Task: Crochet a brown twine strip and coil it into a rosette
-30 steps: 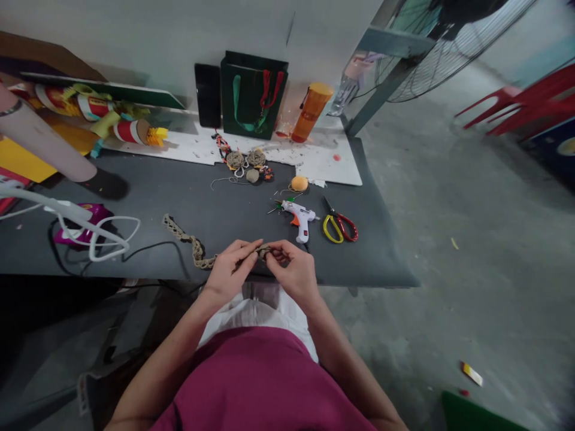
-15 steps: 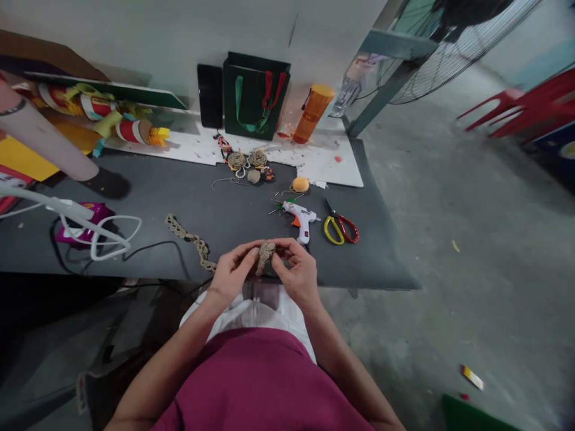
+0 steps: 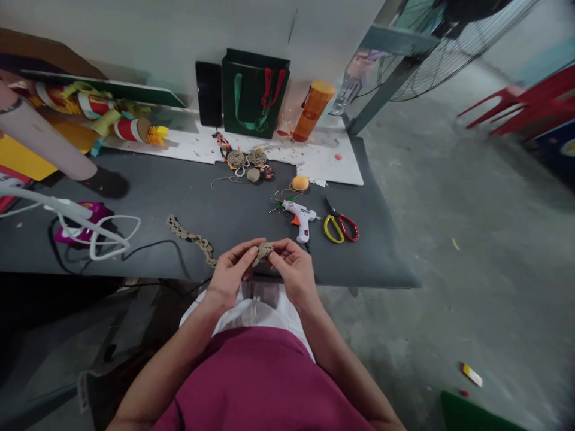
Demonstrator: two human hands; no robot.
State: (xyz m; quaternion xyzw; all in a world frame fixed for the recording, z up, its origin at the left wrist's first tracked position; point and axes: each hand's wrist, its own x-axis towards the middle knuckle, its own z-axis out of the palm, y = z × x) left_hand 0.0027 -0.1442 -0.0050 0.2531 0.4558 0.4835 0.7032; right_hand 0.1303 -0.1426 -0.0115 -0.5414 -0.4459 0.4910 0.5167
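Observation:
My left hand (image 3: 231,274) and my right hand (image 3: 293,270) meet above the table's front edge, both pinching the end of a braided jute cord (image 3: 263,253). Its loose length (image 3: 191,239) trails left across the dark grey table mat (image 3: 148,206). Right of my right hand lie a white glue gun (image 3: 302,219) and red-and-yellow-handled scissors (image 3: 339,226). Farther ahead are coiled jute rosettes (image 3: 242,158) and a small orange ball (image 3: 300,183). The gripped part is mostly hidden by my fingers.
A paint-spattered white board (image 3: 314,161) lies behind the mat, with a green gift bag (image 3: 254,96) and orange cylinder (image 3: 313,103) beyond. A cardboard tube (image 3: 40,140) and white cable (image 3: 90,224) lie left. A standing fan (image 3: 431,54) and red chairs (image 3: 525,102) stand right, above a concrete floor (image 3: 449,239).
The cord end, upright between my fingers half a second ago, now lies tilted and lower in my grip. My hands have drawn closer together, and the trailing cord has shifted slightly.

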